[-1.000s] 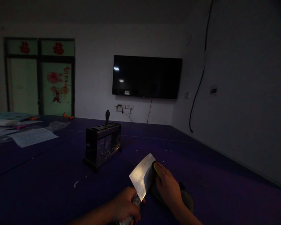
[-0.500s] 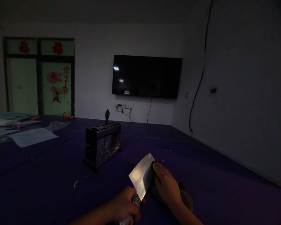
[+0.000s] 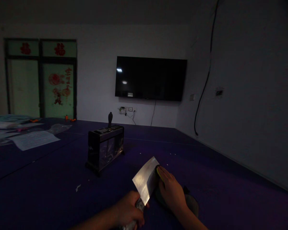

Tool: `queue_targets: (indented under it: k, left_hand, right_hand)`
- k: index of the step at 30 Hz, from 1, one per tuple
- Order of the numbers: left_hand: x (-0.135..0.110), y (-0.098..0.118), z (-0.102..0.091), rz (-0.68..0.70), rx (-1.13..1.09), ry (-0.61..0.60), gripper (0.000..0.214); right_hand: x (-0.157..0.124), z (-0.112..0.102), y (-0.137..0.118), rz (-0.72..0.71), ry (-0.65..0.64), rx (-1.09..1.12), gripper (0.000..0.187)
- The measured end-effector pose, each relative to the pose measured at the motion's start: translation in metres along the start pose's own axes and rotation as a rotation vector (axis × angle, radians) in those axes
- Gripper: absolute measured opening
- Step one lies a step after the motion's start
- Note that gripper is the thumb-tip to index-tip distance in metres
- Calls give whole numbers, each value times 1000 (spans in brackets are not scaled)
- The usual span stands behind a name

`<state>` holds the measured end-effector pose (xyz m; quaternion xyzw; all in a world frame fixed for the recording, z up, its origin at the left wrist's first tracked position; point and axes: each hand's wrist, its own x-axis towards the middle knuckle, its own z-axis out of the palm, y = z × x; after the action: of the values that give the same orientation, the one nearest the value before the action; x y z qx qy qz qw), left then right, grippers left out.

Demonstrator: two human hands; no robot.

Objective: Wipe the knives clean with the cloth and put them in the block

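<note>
One cleaver (image 3: 146, 180) links the left hand (image 3: 129, 209) and the right hand (image 3: 172, 191), lying directly ahead of the person, low in the view, over the dark blue-purple surface (image 3: 62, 201). Its long axis slants away from the body, with the handle (image 3: 140, 204) toward seven o'clock and the blade toward one o'clock. Both hands are in contact: the left, at the near end, has its fingers wrapped around the handle, while the right, on the three o'clock side, holds a dark pad with a yellow edge (image 3: 159, 173) flat against the right part of the blade. That hand's fingers lie close together over the pad, so the contact beneath is hidden. The blade is broad, roughly four-sided and of plain grey metal; it carries a bright sheen on its left half and a dark shadow toward the pad. Its long side facing ten o'clock bows slightly outward; which side is sharpened cannot be told. The handle looks mottled grey and is mostly covered by the fingers. Partly behind the right hand, toward four o'clock from the blade, rests a dark rounded object (image 3: 193, 204), too dim to identify. Toward eleven o'clock, well apart from the cleaver, stands a black-framed box (image 3: 105, 150) with a dark upright handle rising from its top.
</note>
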<state>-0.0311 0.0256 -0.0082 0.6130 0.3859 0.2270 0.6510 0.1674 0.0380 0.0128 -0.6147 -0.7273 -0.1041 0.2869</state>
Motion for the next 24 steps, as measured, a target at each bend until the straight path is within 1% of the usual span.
queue_targets:
  k: [5, 10, 16, 24]
  left_hand:
    - [-2, 3, 1, -14, 9, 6, 49]
    - [-1, 1, 2, 7, -8, -3, 45]
    - [-2, 4, 2, -33, 30, -8, 47]
    - [-4, 8, 3, -49, -5, 10, 48]
  right_hand:
    - [0, 0, 0, -5, -2, -3, 53]
    - [0, -2, -2, 2, -8, 4, 54]
    - [-1, -4, -5, -13, -20, -10, 52]
    - [0, -3, -6, 18, -62, 7, 52]
